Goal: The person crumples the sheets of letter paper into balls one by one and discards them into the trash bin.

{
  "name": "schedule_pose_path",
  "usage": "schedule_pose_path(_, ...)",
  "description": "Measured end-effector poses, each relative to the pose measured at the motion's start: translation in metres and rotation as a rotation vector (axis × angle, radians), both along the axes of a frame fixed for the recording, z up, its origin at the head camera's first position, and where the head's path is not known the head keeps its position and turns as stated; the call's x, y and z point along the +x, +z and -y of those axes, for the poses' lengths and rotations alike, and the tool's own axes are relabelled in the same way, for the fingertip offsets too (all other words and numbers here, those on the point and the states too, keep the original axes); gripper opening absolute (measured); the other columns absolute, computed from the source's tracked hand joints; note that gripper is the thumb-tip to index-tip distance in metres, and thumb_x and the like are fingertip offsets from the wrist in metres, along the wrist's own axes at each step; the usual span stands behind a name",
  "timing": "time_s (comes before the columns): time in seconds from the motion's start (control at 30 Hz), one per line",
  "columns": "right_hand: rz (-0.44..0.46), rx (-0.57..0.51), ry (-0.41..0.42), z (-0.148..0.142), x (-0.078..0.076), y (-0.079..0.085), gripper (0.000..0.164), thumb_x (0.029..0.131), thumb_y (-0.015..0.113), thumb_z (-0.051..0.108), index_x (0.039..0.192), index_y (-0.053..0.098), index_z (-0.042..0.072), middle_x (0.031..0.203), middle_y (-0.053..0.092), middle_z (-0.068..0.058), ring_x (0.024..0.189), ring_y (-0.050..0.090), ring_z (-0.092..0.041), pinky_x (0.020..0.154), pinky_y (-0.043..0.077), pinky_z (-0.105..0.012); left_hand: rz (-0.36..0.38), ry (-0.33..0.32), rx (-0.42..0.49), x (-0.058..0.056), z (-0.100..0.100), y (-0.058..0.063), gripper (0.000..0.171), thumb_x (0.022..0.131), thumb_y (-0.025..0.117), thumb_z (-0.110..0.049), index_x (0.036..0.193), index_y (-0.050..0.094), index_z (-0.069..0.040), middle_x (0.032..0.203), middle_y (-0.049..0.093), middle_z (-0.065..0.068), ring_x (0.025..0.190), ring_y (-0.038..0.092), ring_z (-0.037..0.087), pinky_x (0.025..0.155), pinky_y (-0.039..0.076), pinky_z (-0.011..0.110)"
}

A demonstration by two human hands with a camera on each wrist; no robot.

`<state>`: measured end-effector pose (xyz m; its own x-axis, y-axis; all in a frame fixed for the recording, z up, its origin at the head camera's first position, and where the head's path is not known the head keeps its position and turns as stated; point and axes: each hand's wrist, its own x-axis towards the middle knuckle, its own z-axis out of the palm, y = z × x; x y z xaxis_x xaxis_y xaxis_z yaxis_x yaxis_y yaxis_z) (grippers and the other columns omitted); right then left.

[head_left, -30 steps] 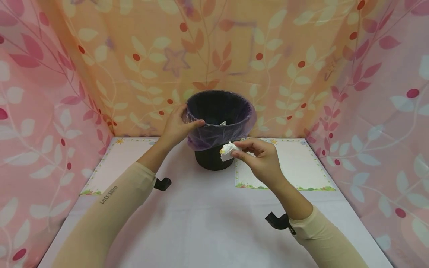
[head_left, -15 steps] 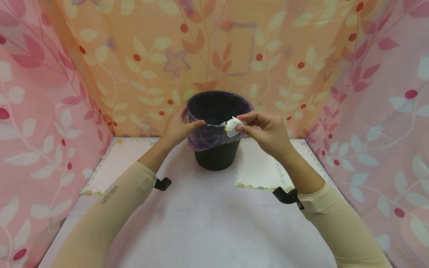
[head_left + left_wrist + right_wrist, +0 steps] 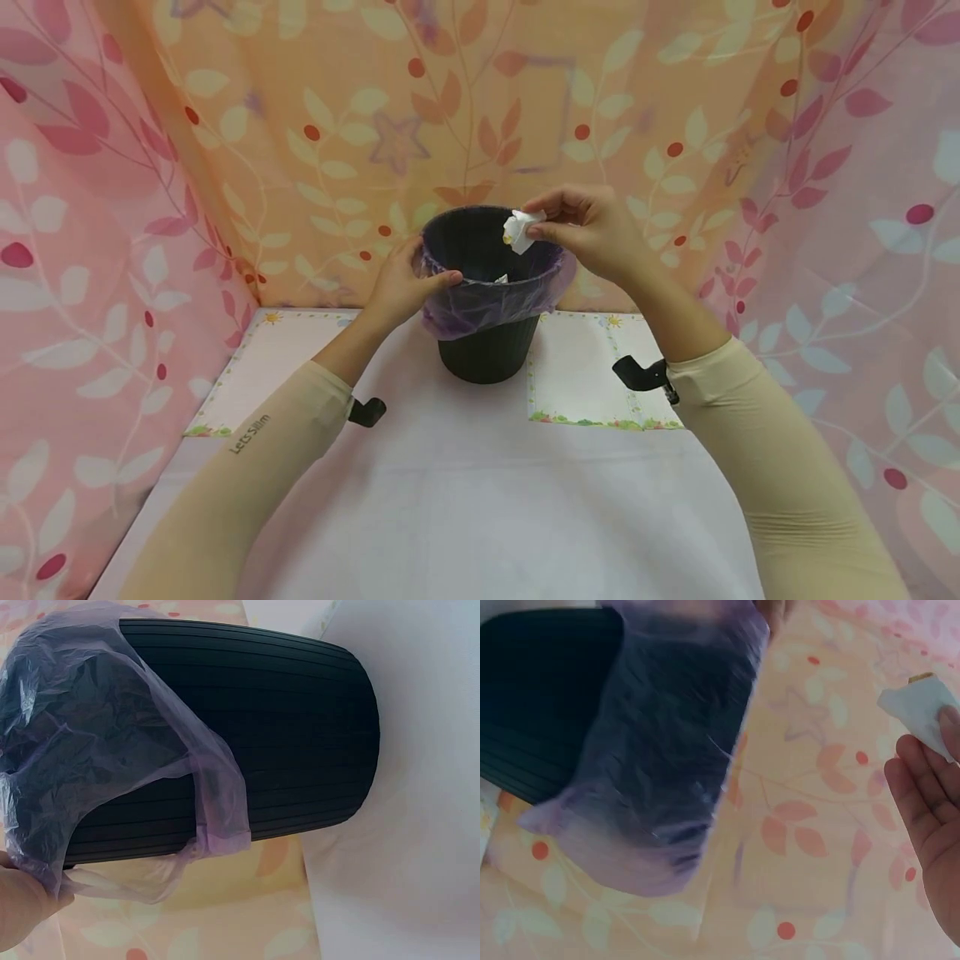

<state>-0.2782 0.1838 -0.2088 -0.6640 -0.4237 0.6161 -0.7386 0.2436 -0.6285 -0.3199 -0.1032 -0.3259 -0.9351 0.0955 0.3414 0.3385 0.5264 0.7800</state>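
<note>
A black ribbed trash bin [image 3: 483,354] stands upright on the table, lined with a thin purple bag [image 3: 495,310] folded down over its rim. My left hand [image 3: 401,282] grips the rim on the left, thumb lying over the edge. In the left wrist view, part of that hand [image 3: 26,909] shows beside the bag. Above the bin's mouth, toward its right side, my right hand [image 3: 596,233] pinches a crumpled white tissue [image 3: 523,231] between thumb and fingers. A yellow-brown bit pokes out of the tissue [image 3: 919,712] in the right wrist view. Inside the bin a whitish scrap [image 3: 501,279] shows near the front rim.
White sheets with leafy printed borders lie on the table, one at left [image 3: 262,350] and others at right [image 3: 573,375]. A white cloth [image 3: 480,500] covers the tabletop. Patterned curtains [image 3: 337,167] close in the back and both sides.
My right hand has lifted the tissue from in front of the bin up past the rim to above its mouth. The left hand has kept its grip on the rim.
</note>
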Motion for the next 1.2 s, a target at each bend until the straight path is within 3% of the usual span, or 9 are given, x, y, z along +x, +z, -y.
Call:
schedule_pose_path(0.27,0.007,0.099,0.01,0.008,-0.028,0.023,0.021,0.087,0.078,-0.004,0.108,0.074,-0.006,0.096,0.076,-0.003,0.086,0.071,-0.015,0.081,0.058,-0.021,-0.018,-0.002,0.013,-0.001,0.002,-0.001,0.097,0.08,0.085,-0.053,0.154,0.043,-0.005,0.159,0.041,0.014,0.149,0.035,0.031,0.124,0.026,0.05)
schedule_pose_path(0.53,0.028,0.202,-0.079,0.018,-0.064,0.033,0.021,0.09,0.078,0.003,0.11,0.075,0.0,0.101,0.074,-0.011,0.09,0.069,-0.021,0.083,0.055,-0.021,-0.008,-0.003,0.004,-0.003,0.005,0.0,0.097,0.08,0.085,-0.054,0.155,0.043,-0.01,0.159,0.041,0.014,0.15,0.034,0.032,0.124,0.025,0.052)
schedule_pose_path(0.9,0.12,0.281,-0.096,0.027,-0.098,0.028,0.027,0.09,0.078,0.004,0.116,0.073,0.0,0.11,0.07,-0.014,0.094,0.067,-0.021,0.084,0.054,-0.021,-0.006,-0.007,0.006,-0.002,0.005,-0.002,0.098,0.079,0.085,-0.054,0.155,0.042,-0.008,0.159,0.041,0.014,0.15,0.034,0.031,0.124,0.026,0.05)
schedule_pose_path(1.2,0.189,0.34,-0.126,0.025,-0.11,0.018,0.031,0.092,0.076,0.004,0.121,0.068,-0.001,0.114,0.071,-0.018,0.102,0.068,-0.02,0.089,0.055,-0.024,-0.013,0.005,0.002,-0.001,0.001,-0.002,0.102,0.08,0.085,-0.053,0.156,0.039,-0.005,0.161,0.039,0.014,0.151,0.033,0.031,0.125,0.025,0.048)
